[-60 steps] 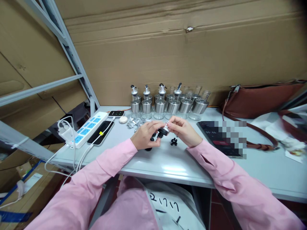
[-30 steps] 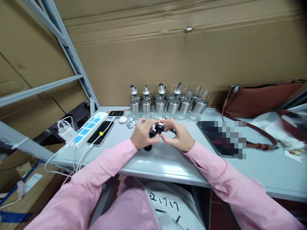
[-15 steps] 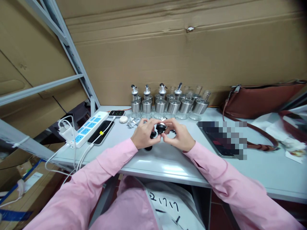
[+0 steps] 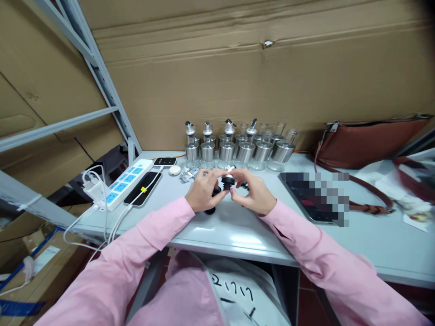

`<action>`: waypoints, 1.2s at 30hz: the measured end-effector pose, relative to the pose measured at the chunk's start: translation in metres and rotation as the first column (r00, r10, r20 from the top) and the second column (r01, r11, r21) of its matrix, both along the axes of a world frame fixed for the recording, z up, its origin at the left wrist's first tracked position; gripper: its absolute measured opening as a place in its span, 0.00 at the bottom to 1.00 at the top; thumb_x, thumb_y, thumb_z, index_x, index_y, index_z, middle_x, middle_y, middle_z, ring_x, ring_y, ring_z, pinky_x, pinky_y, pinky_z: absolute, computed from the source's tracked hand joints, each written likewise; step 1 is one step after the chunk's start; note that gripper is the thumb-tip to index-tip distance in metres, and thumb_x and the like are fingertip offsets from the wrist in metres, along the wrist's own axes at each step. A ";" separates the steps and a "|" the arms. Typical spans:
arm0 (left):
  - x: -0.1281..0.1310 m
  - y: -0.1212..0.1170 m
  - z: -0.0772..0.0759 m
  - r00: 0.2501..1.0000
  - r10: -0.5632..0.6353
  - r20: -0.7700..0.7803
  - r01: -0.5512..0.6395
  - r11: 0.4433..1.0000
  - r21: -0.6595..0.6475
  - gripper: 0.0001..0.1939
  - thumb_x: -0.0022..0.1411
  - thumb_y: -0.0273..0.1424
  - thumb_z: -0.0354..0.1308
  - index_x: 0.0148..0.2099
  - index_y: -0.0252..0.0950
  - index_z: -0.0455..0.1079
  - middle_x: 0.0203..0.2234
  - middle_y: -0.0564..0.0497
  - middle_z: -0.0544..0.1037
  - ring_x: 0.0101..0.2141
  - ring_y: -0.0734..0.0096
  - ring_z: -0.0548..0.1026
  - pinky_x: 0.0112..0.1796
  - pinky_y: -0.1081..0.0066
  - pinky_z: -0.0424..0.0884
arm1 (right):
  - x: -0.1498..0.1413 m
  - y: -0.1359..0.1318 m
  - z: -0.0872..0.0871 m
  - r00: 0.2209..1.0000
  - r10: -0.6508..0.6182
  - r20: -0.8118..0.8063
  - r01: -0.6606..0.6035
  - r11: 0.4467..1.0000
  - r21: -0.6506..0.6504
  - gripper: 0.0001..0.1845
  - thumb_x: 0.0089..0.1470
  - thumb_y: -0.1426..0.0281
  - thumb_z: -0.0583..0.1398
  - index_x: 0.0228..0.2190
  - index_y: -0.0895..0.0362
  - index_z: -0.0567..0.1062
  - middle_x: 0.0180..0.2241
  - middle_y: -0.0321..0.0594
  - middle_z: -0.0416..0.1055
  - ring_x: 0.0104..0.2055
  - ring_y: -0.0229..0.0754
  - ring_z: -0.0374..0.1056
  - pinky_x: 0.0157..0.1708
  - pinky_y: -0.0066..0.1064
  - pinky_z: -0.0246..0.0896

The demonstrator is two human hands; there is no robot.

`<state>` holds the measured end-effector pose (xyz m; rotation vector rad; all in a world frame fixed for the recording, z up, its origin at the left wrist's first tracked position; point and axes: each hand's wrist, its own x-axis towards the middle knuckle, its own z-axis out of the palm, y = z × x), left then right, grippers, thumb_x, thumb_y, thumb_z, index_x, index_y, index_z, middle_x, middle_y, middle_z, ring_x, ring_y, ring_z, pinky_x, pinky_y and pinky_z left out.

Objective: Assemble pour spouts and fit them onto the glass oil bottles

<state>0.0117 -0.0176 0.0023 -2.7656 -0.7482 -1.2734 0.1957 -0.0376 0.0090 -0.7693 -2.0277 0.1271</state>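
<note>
Between the fingertips of both hands is a bottle pourer (image 4: pixel 227 182), with a black ribbed stopper pointing down and a silver top. My left hand (image 4: pixel 205 191) pinches it from the left. My right hand (image 4: pixel 254 192) grips it from the right, with thumb and fingers curved around. Black stopper parts (image 4: pixel 210 211) lie on the table under my left hand, partly covered by it. Loose silver pourer tops (image 4: pixel 189 174) lie just beyond that hand. Behind stand glass bottles with steel sleeves (image 4: pixel 226 150) in rows; several front ones carry pourers.
At the left, a white power strip (image 4: pixel 127 181) and a phone with a cable (image 4: pixel 142 189) lie near a small black device (image 4: pixel 165 161) and a round white case (image 4: pixel 174 170). A tablet-like device (image 4: pixel 306 203) and a brown bag (image 4: pixel 370 140) are at the right. Cardboard (image 4: pixel 217 68) stands behind.
The pourer has tipped slightly in my fingers, so more of its silver top shows above the black part. Both hands stay in nearly the same place.
</note>
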 end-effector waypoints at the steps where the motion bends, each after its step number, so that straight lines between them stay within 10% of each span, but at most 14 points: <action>1: 0.000 0.000 -0.001 1.000 0.000 -0.004 0.000 1.000 -0.001 0.19 0.59 0.31 0.52 0.52 0.37 0.54 0.44 0.47 0.72 0.26 0.75 0.71 0.42 0.62 0.59 | 0.000 0.000 0.000 1.000 -0.001 -0.001 0.001 1.000 0.000 0.19 0.44 0.75 0.57 0.41 0.54 0.63 0.32 0.37 0.72 0.28 0.36 0.69 0.26 0.28 0.67; 36: 0.004 -0.003 -0.001 0.991 0.090 -0.094 -0.096 0.994 -0.060 0.13 0.64 0.32 0.49 0.50 0.33 0.60 0.26 0.51 0.73 0.33 0.65 0.69 0.40 0.66 0.60 | -0.003 -0.001 -0.002 0.973 -0.219 0.073 0.202 0.961 0.191 0.13 0.39 0.73 0.58 0.31 0.54 0.64 0.15 0.32 0.67 0.22 0.44 0.64 0.28 0.34 0.62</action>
